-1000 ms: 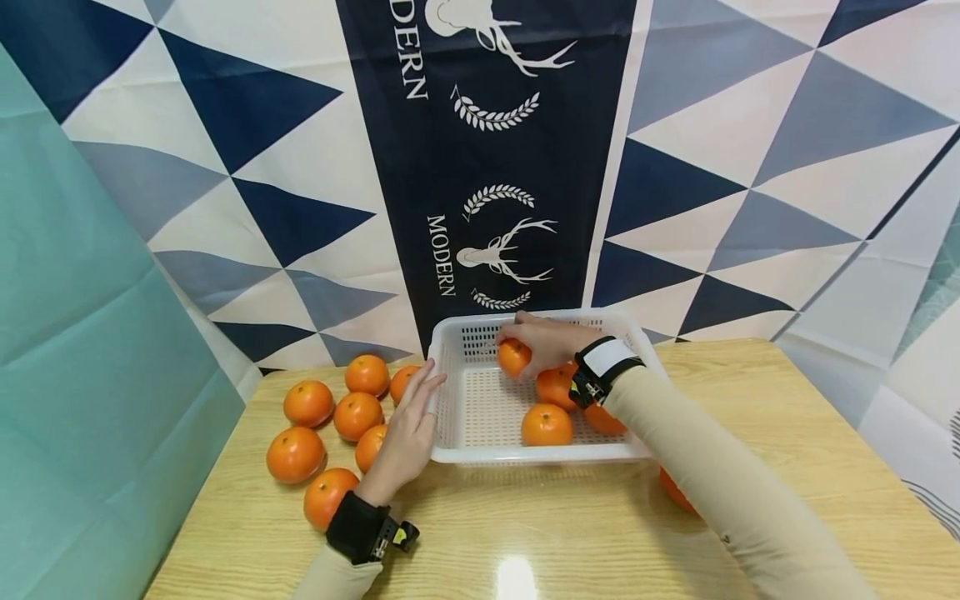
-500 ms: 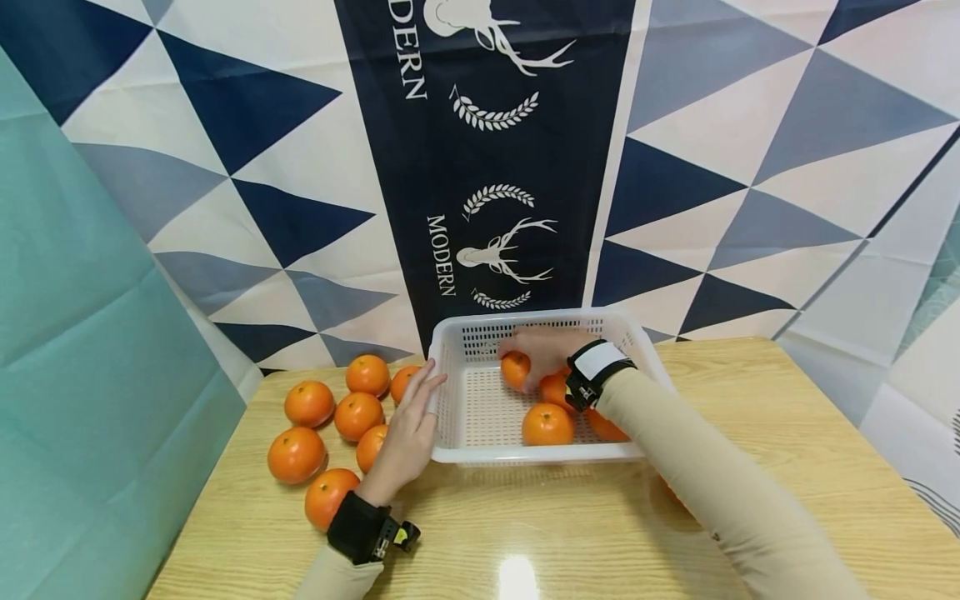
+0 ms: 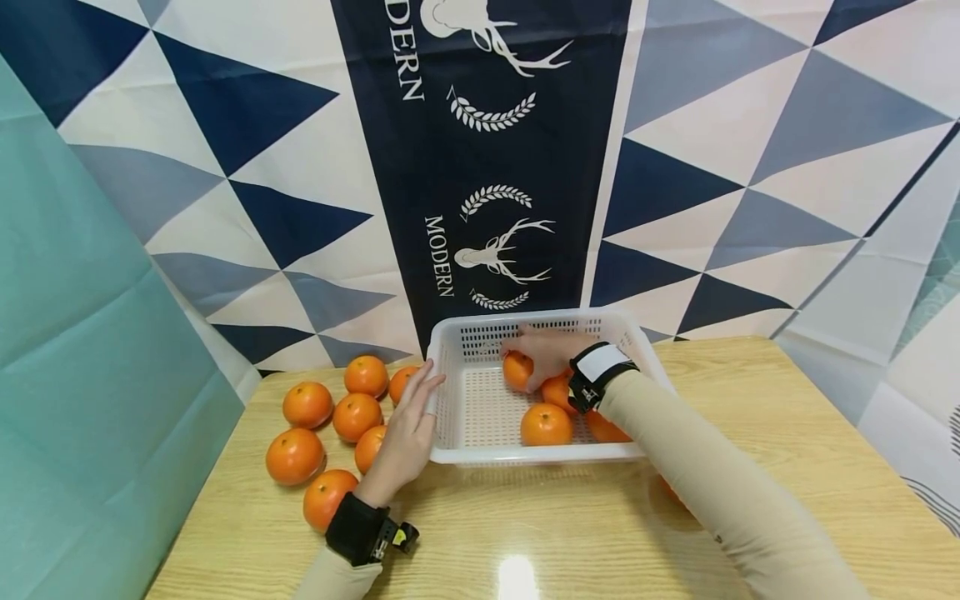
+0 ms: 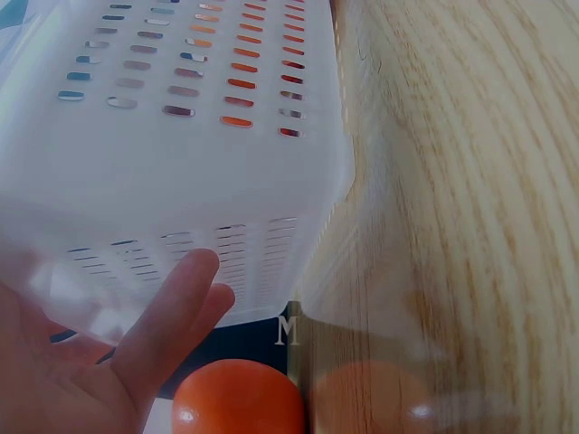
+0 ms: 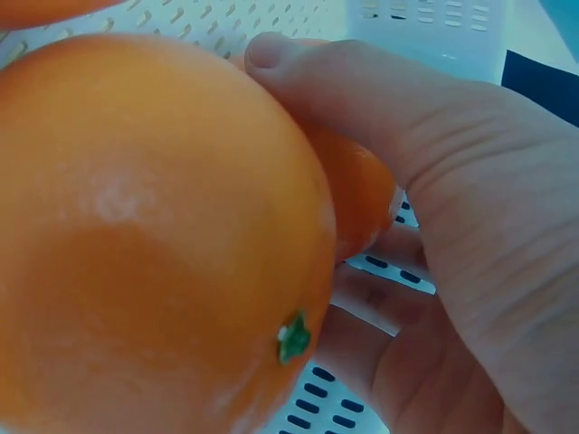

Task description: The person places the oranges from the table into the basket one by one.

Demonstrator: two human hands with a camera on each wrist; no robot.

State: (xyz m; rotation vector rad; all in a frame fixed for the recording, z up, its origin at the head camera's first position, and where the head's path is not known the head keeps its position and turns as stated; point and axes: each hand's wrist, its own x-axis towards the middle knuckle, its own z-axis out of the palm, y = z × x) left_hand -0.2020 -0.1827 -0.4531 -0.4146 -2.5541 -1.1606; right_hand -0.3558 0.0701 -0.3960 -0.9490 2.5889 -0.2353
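Observation:
A white perforated plastic basket stands on the wooden table against the backdrop. Inside it, my right hand holds an orange near the back wall. The right wrist view shows thumb and fingers around this orange, behind a nearer orange with a green stem. Other oranges sit in the basket, including one near its front wall and another partly hidden by my right forearm. My left hand touches the basket's left side with fairly straight fingers; the left wrist view shows fingers along its wall.
Several loose oranges lie on the table left of the basket, close to my left hand. Another orange is mostly hidden under my right forearm. Patterned cloth rises directly behind the table.
My right hand has lowered the orange slightly toward the basket floor and shifted a little right, still gripping it. The left hand stays in place at the basket's side.

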